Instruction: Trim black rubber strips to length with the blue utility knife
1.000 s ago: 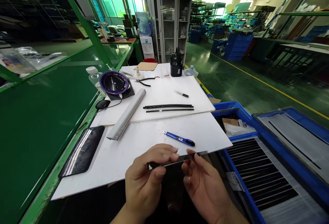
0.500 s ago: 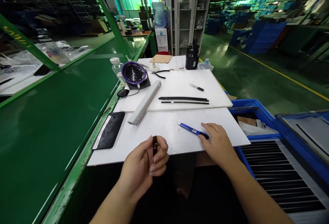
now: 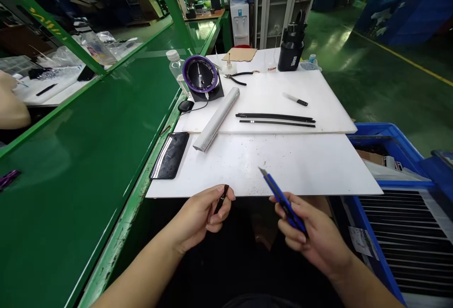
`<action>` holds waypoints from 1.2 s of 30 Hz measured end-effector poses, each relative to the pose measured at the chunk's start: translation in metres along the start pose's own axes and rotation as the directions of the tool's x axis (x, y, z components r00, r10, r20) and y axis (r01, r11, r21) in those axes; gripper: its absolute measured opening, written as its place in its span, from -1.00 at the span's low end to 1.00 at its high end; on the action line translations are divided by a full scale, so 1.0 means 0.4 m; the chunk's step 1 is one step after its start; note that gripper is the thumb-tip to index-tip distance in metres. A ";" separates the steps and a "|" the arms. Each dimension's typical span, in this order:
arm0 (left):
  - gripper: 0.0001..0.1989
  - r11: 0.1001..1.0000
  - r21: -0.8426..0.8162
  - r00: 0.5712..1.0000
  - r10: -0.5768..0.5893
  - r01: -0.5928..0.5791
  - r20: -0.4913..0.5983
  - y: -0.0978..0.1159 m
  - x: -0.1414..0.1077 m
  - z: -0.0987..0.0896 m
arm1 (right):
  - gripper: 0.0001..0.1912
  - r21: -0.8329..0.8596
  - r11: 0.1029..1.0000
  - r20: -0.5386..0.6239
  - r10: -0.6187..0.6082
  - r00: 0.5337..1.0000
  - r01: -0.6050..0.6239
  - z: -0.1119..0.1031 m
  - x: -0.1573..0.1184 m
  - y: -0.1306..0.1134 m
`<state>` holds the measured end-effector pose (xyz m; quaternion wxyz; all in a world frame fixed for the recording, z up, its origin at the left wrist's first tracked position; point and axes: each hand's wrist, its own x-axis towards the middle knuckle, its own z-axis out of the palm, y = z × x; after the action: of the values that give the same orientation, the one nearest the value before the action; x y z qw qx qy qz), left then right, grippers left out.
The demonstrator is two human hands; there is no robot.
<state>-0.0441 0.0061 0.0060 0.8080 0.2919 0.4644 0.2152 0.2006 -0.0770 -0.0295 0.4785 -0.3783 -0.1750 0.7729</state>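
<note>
Between the thumb and fingers of my left hand (image 3: 203,216) is a small dark strip piece (image 3: 222,198), held just off the near edge of the white board (image 3: 226,171). My right hand (image 3: 309,232) is closed around a blue utility knife (image 3: 283,199), its blade bare and pointing up and left over the board. Farther back lie several thin black strips (image 3: 276,118), side by side on a thicker white foam sheet (image 3: 269,95). A long grey-white bar (image 3: 217,119) lies slanted to their left. Fine dark crumbs dot the board near the knife.
A black phone (image 3: 170,155) lies at the board's left edge, with a purple-rimmed fan (image 3: 200,74) behind it. Pliers (image 3: 239,78), a marker-like pen (image 3: 295,99) and a black flask (image 3: 292,46) sit farther back. On the right, a blue crate (image 3: 375,242) holds many black strips.
My right hand has picked the utility knife up off the board and drawn it nearer. The left hand keeps its strip piece. The view has tilted down and shifted left.
</note>
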 end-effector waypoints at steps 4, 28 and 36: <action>-0.71 0.998 0.052 0.999 -0.036 0.038 -0.039 -0.025 -0.001 -0.036 | -0.74 -0.015 0.993 0.113 0.115 0.987 -0.114 0.012 0.002 0.057; -0.74 0.992 0.043 0.975 -0.106 0.117 -0.196 -0.068 0.019 -0.071 | -0.55 -0.984 0.058 0.154 -0.185 0.971 0.167 0.092 0.071 0.046; -0.72 0.991 0.046 0.976 -0.118 0.129 -0.184 -0.065 0.023 -0.074 | -0.49 -0.983 -0.043 0.183 -0.122 0.975 0.179 0.096 0.080 0.054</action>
<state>-0.0635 0.0006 -0.0290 0.7656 0.2648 0.5590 0.1767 0.1504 -0.0559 -0.0317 0.1414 -0.5685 -0.7235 0.3651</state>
